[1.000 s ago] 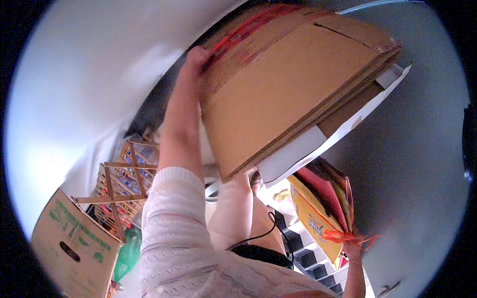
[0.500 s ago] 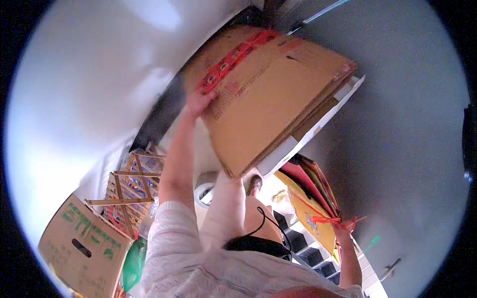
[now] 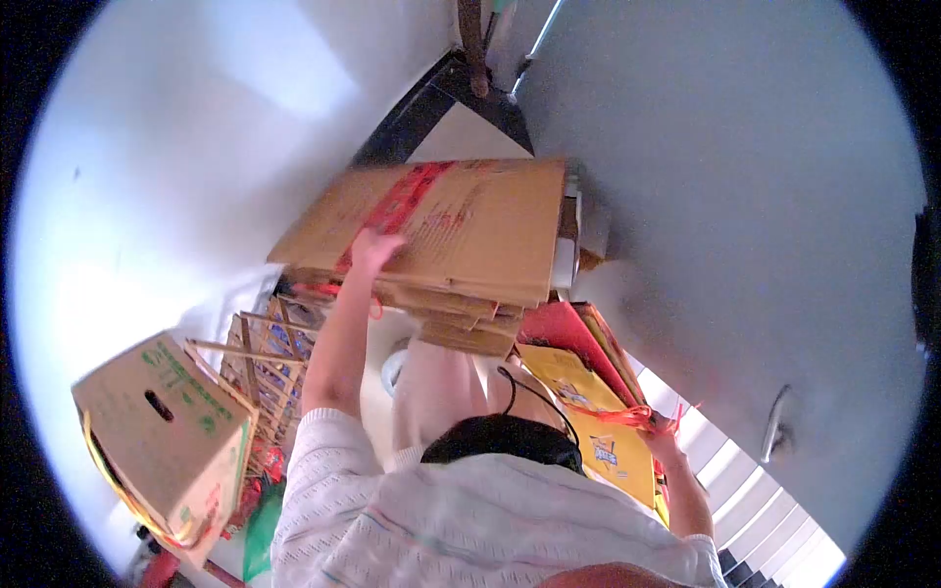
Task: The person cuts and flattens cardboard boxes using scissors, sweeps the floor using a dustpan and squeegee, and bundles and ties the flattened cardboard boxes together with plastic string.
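My left hand [image 3: 376, 251] rests on the top of a stack of flattened cardboard [image 3: 490, 220], over a strip of red tape, fingers pressed together; whether it grips anything is hidden. White pieces show at the stack's right end. At the lower right, my right hand [image 3: 663, 431] is closed on red string [image 3: 622, 416] tied around a bundle of yellow and red packaging [image 3: 613, 456], which hangs beside my body.
A cardboard box [image 3: 162, 421] with a hand hole and yellow strap stands at the lower left, near a wooden rack [image 3: 257, 363] and a green bag [image 3: 263, 534]. A grey door [image 3: 745, 245] with a handle is at the right; stairs [image 3: 774, 519] show below.
The cardboard stack has come down and turned level, its layered front edge now showing. My left hand has moved lower with it. The bundle has tilted, showing more yellow.
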Tool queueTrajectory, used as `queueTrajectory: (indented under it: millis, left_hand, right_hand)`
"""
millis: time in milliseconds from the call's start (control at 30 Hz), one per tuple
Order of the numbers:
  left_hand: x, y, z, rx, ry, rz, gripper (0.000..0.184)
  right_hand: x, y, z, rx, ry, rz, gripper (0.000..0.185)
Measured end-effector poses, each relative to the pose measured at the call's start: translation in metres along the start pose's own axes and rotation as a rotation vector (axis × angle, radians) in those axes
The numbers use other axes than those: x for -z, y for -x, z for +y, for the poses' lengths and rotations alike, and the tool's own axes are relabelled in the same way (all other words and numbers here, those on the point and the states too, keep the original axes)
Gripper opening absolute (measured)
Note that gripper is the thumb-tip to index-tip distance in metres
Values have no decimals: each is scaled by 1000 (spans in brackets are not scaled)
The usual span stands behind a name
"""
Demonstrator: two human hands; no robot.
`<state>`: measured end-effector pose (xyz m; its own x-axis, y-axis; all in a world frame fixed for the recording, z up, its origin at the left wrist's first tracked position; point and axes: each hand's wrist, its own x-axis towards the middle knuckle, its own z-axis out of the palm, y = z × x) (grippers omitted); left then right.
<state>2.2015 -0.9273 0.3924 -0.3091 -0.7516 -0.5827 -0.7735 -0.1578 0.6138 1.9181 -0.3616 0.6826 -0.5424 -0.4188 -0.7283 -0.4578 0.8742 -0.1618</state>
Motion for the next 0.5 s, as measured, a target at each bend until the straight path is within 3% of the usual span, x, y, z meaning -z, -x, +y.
queueTrajectory:
  millis: [67, 100, 167, 233, 333, 433, 500]
  left_hand:
    - [-4, 29, 16, 70, -147, -7, 43]
    - [-15, 41, 11, 67, -70, -22, 40]
    - [-28, 62, -1, 46, 68, -64, 32]
    - [-34, 91, -11, 201, 206, -92, 24]
    - [-33, 149, -37, 344, 465, -142, 9]
    - [-45, 210, -42, 524, 502, -282, 13]
    - [-47, 229, -39, 541, 585, -246, 17]
  right_hand:
    - [-9, 6, 15, -72, 159, -58, 39]
    - [-15, 6, 25, -103, 237, -89, 40]
    - [-30, 19, 41, -108, 85, -48, 43]
    - [-48, 26, 63, -208, 24, -96, 42]
    - [-83, 38, 118, -46, 89, 131, 43]
    - [-59, 64, 92, -257, 30, -14, 43]
    - [-65, 75, 105, -180, -42, 60, 42]
